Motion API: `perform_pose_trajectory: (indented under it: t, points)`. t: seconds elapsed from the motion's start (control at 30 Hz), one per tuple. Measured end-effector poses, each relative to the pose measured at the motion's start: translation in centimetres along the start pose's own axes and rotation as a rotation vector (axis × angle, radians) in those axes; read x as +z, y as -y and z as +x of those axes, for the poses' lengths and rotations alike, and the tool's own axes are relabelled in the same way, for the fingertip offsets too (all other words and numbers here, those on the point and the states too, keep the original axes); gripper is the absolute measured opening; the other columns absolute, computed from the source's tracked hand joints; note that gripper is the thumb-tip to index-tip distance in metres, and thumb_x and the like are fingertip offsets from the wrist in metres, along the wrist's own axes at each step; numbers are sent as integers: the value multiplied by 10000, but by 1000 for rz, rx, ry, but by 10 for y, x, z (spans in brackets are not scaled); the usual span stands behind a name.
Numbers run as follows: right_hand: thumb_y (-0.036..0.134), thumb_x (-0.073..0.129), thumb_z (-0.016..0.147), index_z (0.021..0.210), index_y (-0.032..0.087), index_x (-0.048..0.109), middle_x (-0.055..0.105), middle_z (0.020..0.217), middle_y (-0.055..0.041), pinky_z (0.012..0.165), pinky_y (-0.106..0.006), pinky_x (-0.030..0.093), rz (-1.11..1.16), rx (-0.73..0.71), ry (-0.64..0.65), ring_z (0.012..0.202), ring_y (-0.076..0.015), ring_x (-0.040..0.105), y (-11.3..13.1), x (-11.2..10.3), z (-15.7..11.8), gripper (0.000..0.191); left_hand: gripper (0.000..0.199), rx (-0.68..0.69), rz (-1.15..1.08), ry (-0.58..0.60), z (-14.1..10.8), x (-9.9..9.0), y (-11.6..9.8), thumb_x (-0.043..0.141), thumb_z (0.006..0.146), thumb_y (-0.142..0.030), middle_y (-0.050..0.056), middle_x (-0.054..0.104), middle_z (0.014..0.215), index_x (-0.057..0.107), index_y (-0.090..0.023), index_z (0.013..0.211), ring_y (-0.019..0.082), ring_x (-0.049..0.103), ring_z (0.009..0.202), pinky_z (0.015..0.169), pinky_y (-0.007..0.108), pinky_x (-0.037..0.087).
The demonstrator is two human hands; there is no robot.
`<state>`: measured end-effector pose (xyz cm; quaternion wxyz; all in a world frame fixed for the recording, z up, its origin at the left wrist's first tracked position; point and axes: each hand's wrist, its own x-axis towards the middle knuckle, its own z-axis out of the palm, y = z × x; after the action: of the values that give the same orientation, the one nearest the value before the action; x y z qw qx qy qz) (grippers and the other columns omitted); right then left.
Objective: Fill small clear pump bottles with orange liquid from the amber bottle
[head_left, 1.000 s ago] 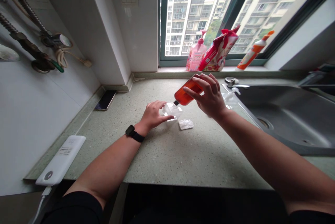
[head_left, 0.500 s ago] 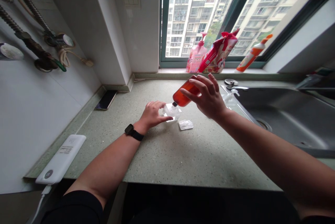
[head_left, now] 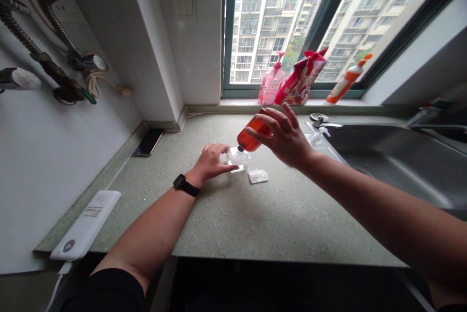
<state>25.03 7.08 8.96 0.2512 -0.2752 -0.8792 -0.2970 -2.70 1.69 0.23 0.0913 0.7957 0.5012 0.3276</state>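
My right hand (head_left: 286, 134) grips an orange-red bottle (head_left: 252, 133), tipped so that its dark neck points down to the left. Below that neck stands a small clear container (head_left: 239, 158) on the speckled counter (head_left: 233, 224). Fingers and thumb of my left hand (head_left: 213, 160) close around the container's left side. The bottle's mouth is right at the container's top; whether they touch I cannot tell. Just right of the container lies a small white crumpled packet (head_left: 258, 176), touched by neither hand.
A steel sink (head_left: 394, 166) is set in at the right, with a clear pump bottle (head_left: 320, 136) at its near corner. A phone (head_left: 148, 142) and a white power bank (head_left: 87, 224) with a cable lie left. A pink pump bottle (head_left: 272, 83) and red bag (head_left: 301, 78) stand on the sill.
The view has shifted slightly. The tilted bottle's neck has come a little lower and left over the container. Both hands keep their holds.
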Motion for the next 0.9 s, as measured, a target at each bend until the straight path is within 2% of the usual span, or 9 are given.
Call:
perform_pose_trajectory:
  t: [0.23, 0.5, 0.67, 0.9]
  points:
    - [158, 640, 1012, 1479, 504, 546, 593, 1510, 5, 1329, -639, 340, 41, -18, 0, 1496, -328, 496, 0, -4, 6, 589, 596, 5, 6, -1, -1, -1, 0, 832, 826, -695, 76, 770, 1108, 692, -225, 1165, 307, 715, 1034, 1020, 506, 520]
    - [113, 604, 1014, 1455, 434, 583, 607, 1459, -38, 1331, -662, 310, 3, -120, -104, 1453, -322, 519, -1, -4, 6, 546, 618, -7, -8, 15, 0, -1, 1, 830, 822, -701, 78, 771, 1126, 691, -216, 1179, 309, 715, 1047, 1044, 500, 505]
    - [101, 624, 990, 1477, 479, 567, 606, 1455, -14, 1336, -691, 279, 36, -99, -52, 1463, -327, 499, 0, -6, 9, 619, 601, -5, -11, 9, 0, 0, 1, 841, 818, -686, 74, 772, 1125, 691, -225, 1172, 308, 715, 1050, 1051, 502, 503]
    - [89, 595, 1002, 1401, 464, 621, 610, 1435, -8, 1337, -704, 269, 68, -70, 1, 1462, -323, 496, 2, -12, 14, 549, 607, 7, -10, -1, -1, -1, 2, 836, 826, -684, 81, 774, 1126, 687, -212, 1177, 309, 717, 1051, 1058, 510, 499]
